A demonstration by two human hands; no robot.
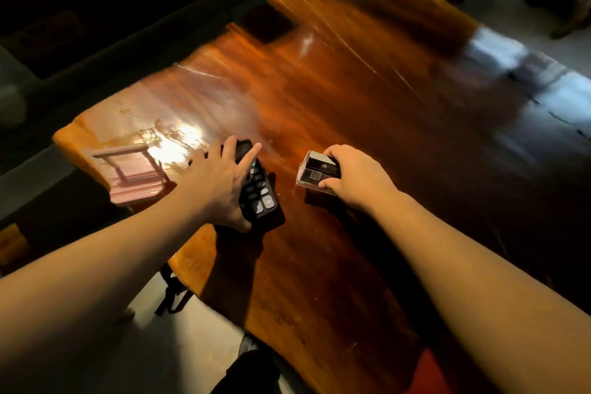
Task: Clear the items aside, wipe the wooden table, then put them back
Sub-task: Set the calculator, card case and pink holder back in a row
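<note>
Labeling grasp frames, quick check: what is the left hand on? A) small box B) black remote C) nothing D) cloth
B: the left hand is wrapped over the black remote with its buttons showing on the table, while the right hand grips the small box.

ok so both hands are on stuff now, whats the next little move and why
Probably lift both things and carry them off to one side. The left hand is closed around the remote and the right hand around the small box, both low over the middle of the wooden table, which needs wiping.
</note>
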